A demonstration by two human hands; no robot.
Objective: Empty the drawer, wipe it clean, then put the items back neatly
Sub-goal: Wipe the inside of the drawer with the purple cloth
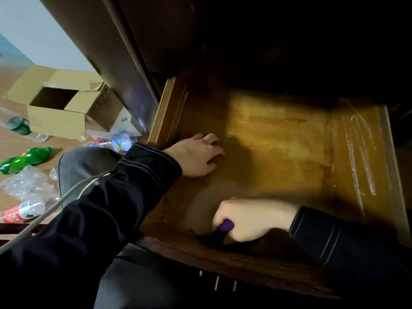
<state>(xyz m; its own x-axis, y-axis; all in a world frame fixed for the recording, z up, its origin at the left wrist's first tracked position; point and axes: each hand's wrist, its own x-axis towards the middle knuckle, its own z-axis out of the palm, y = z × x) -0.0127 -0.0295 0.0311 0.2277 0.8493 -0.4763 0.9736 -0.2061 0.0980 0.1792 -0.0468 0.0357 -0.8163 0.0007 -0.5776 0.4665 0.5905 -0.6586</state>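
Note:
The wooden drawer (361, 152) is pulled out below me, its yellow-brown bottom bare. My left hand (197, 153) rests inside at the drawer's left wall, fingers loosely bent against the bottom, holding nothing that I can see. My right hand (252, 217) is at the front inner corner, fingers curled round a purple handle (225, 227). Dark bristles or cloth below the handle touch the drawer bottom near the front wall; they are blurred.
An open cardboard box (55, 105) stands on the floor at the left. Several plastic bottles lie around it, among them a green bottle (24, 159) and a red-labelled one (24, 211). Dark cabinet panels rise behind the drawer. A grey cable (51, 208) crosses my left sleeve.

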